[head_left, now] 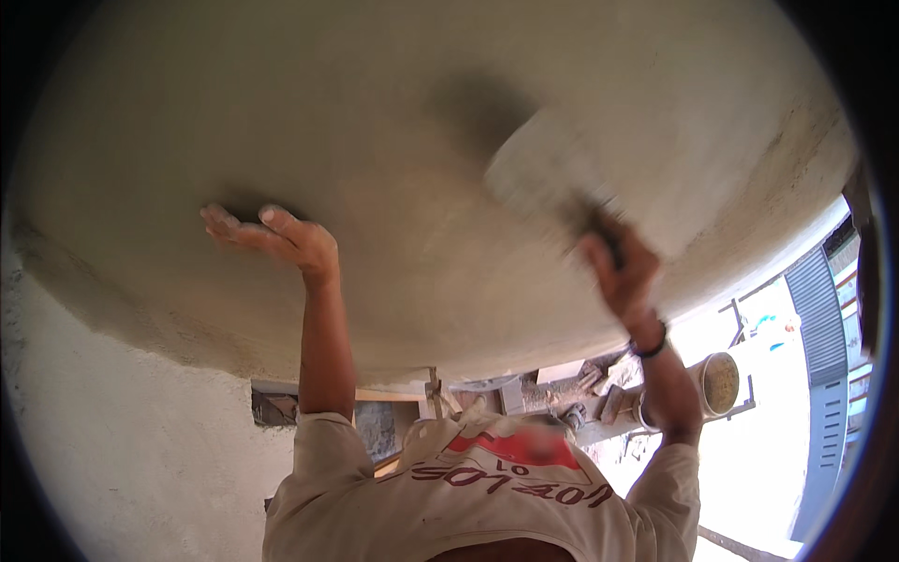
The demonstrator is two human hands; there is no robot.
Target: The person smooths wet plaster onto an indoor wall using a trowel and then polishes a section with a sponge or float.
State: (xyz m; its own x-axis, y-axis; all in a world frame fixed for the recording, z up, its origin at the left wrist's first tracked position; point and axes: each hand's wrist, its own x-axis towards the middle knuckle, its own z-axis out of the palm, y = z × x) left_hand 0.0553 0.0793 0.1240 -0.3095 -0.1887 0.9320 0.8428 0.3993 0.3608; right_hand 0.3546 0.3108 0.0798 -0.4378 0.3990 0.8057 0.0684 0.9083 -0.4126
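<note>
Over me spreads a broad surface of smooth grey-brown plaster (403, 122). My right hand (626, 267), blurred by motion and with a dark band at its wrist, is closed round the handle of a plastering trowel (543, 167). The trowel's pale, flat blade is held up against the plaster or very near it, and a dark shadow falls beside it. My left hand (281, 239) is raised at the left, its fingers stretched out and dusty, holding nothing. A shadow lies close behind its fingers; whether they touch the plaster I cannot tell.
A bucket (721, 382) with sandy-looking material stands below my right arm. Planks and rubble (599, 384) lie down behind my shirt. A paler rough wall (140, 440) runs at lower left. A blue corrugated structure (822, 375) stands beyond bright ground at the right.
</note>
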